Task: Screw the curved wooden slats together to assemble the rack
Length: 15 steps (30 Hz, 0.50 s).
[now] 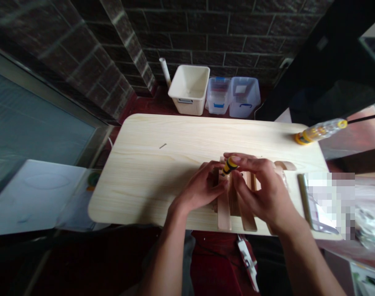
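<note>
On the pale wood-grain tabletop [128, 164], a small, thin, dark metal piece [163, 146] lies at far left, well apart from both hands. Next comes the left hand [201, 187], fingers bent about the upper end of a long, flat, pale wooden slat [224, 209]; whether it truly grips the slat or only steadies it cannot be told. The slat's long axis runs away from the person. Over its far end, the short yellow-and-black screwdriver [230, 165] leans, its handle tilting up toward the right hand [269, 193], whose thumb and fingers close on the handle's top (the tip is hard to make out). The left fingers are nearer its lower end. Just right of that slat lies a second flat wooden slat [248, 213], partly under the right hand.
</note>
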{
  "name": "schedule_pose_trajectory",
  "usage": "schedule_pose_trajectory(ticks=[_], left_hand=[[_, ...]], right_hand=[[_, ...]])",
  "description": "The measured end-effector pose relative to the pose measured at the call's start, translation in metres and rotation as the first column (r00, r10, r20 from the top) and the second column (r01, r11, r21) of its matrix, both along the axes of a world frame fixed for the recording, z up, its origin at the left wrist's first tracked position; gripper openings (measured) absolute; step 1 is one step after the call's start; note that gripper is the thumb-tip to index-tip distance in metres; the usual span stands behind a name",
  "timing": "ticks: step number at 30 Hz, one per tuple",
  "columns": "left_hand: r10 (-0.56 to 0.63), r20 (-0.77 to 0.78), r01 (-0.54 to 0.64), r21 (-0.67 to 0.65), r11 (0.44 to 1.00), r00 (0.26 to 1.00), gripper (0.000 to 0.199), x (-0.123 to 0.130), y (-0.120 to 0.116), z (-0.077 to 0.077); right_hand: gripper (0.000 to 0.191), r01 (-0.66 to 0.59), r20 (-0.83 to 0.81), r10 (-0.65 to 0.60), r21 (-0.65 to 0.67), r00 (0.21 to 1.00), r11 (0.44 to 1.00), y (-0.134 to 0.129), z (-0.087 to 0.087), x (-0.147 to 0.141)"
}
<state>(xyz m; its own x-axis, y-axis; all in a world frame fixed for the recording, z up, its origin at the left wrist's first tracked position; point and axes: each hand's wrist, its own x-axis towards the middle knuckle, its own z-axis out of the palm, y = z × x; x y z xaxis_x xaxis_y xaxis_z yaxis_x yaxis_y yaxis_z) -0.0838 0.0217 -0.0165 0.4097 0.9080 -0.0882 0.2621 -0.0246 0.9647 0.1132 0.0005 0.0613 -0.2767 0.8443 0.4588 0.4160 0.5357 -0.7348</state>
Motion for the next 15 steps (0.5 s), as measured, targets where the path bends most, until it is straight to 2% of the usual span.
schedule_pose_trajectory(ticks=[5,10,15], left_hand=[[0.005,0.035,-0.005,0.001,1.0,0.999,0.044,-0.0001,-0.0003,-0.0012],[0.001,0.027,-0.001,-0.001,1.0,1.0,0.043,0.0,0.0001,0.0004],[0.01,0.033,-0.01,0.003,1.0,0.999,0.043,0.0001,0.0,-0.0007]], right_hand=[[0.034,0.074,-0.003,-0.074,0.0,0.997,0.997,0.0002,-0.0061,0.0006],[0.03,0.059,0.01,-0.059,0.026,0.998,0.998,0.0044,-0.0042,-0.0012],[0.038,0.019,-0.01,-0.018,0.022,1.0,1.0,0.002,-0.003,-0.0006]])
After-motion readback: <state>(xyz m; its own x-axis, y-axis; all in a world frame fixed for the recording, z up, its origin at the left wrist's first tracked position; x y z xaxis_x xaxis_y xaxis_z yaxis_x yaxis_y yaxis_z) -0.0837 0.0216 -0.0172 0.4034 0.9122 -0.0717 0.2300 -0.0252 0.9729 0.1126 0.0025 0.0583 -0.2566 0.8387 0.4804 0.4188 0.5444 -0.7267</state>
